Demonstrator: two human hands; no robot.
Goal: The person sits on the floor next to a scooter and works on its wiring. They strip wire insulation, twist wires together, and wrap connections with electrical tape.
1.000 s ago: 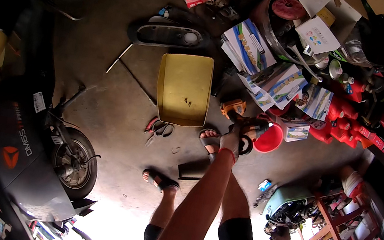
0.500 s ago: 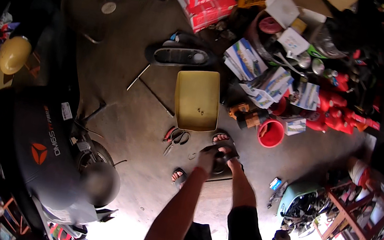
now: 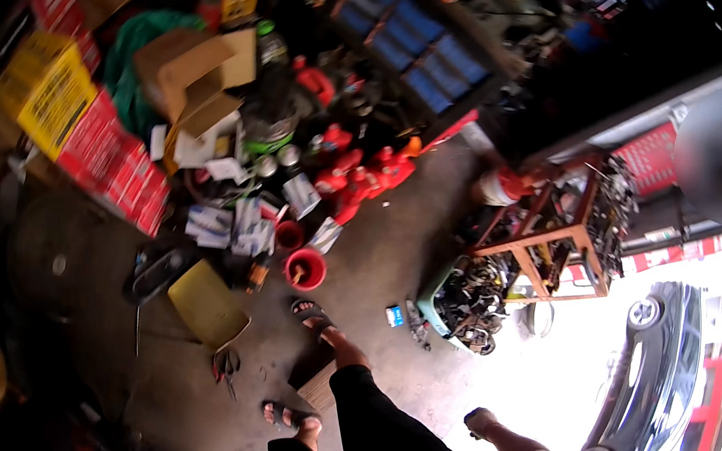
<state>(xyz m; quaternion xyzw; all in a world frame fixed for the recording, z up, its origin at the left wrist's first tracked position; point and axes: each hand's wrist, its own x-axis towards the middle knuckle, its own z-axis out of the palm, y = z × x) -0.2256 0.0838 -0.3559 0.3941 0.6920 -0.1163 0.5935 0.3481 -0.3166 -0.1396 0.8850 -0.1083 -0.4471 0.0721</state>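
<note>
Small dark object (image 3: 471, 420): where exactly?

At the right hand (image 3: 486, 423), held out to the person's right, against the glare. Well apart from the pale green tub (image 3: 433, 310) and its heap of dark parts (image 3: 473, 305).

Fingers?

Curled inward, apparently closed around it. Too small and blurred to tell a pinch from a full fist. Left hand out of view; cannot tell how its fingers stand.

Handling?

Probably light, judging by the easy one-handed hold. Surface unreadable; I'd assume stiff, maybe greasy, so slipping seems likelier than breaking. Best grip: palm wrapped round the middle, thumb across, rather than fingertips on an end.

Also nearby?

Yellow tray (image 3: 205, 303) on the floor (image 3: 398, 231), left of the sandalled feet (image 3: 311, 315). Red bucket (image 3: 306, 287) just ahead of the front one.
</note>
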